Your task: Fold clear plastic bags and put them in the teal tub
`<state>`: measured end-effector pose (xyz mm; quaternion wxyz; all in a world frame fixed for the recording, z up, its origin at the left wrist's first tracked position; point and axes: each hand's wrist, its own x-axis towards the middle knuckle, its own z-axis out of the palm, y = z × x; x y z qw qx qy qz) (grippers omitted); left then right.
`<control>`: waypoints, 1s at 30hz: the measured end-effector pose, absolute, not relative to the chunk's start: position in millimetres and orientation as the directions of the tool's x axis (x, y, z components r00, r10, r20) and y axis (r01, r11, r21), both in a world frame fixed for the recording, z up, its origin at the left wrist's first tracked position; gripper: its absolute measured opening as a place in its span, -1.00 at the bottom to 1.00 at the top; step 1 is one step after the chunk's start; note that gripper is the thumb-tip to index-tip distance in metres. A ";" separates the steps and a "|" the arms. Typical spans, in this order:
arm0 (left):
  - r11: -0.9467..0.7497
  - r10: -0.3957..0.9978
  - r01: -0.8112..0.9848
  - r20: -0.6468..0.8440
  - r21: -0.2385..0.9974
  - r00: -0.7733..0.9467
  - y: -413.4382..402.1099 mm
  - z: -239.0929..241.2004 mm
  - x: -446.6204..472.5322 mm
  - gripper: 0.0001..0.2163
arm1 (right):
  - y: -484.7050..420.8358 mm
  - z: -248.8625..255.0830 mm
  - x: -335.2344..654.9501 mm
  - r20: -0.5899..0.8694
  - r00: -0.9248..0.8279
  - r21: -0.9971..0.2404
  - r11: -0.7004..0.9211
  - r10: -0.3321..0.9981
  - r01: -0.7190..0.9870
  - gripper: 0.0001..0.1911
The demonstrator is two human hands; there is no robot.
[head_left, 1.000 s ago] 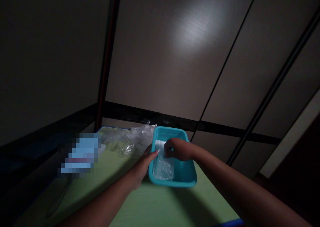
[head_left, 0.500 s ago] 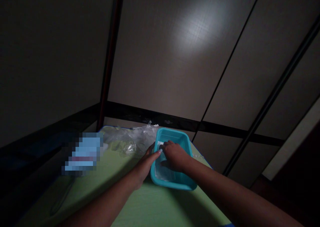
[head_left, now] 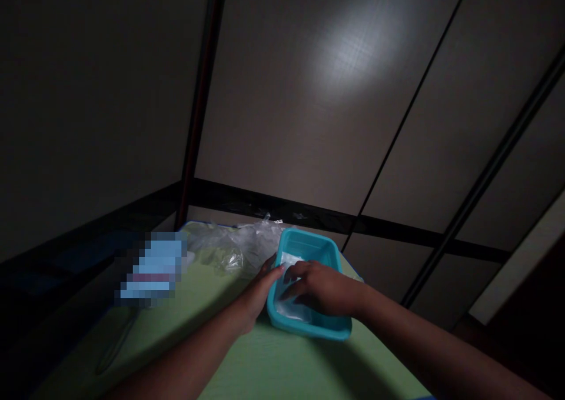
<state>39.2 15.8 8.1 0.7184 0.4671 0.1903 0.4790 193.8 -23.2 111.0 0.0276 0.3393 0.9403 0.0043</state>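
A turquoise plastic basket (head_left: 309, 329) with rounded corners stands on a green tabletop (head_left: 260, 359). My left hand (head_left: 258, 291) holds its left side, with the thumb over the rim and the other fingers outside, partly hidden. Inside the basket, along its left side, lie flat whitish, see-through plastic packets (head_left: 293, 310); I cannot make out what they contain. My right hand (head_left: 326, 287) reaches in over the right side. Its fingers are apart above the packets, and nothing shows between them.
Crumpled clear plastic (head_left: 233, 252) lies behind and left of the basket. A blurred-out light-blue object (head_left: 156, 267) is at the table's left, with a cord-like loop (head_left: 112, 347) below it. Dark cabinet panels (head_left: 300, 123) rise close behind the table.
My right hand has shifted slightly right and towards me, and its fingers have spread from a closer pinch. My left hand stays on the basket. The whole view has moved a little.
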 end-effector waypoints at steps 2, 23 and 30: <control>0.133 0.864 -0.508 0.152 0.851 0.480 15.6 8.7 39.1 -0.58 | -25.6 106.4 189.1 -0.091 -0.779 0.051 0.784 0.621 0.619 -0.68; 0.380 0.784 -0.427 -0.041 0.820 0.619 13.5 9.2 36.1 -0.42 | -93.8 103.9 186.1 0.120 -0.474 0.264 0.433 0.872 0.862 -0.92; -0.318 0.905 -0.091 0.331 0.944 0.268 26.5 6.1 33.0 -0.62 | -71.9 102.2 242.5 0.309 -0.153 0.243 0.077 0.939 0.967 -0.77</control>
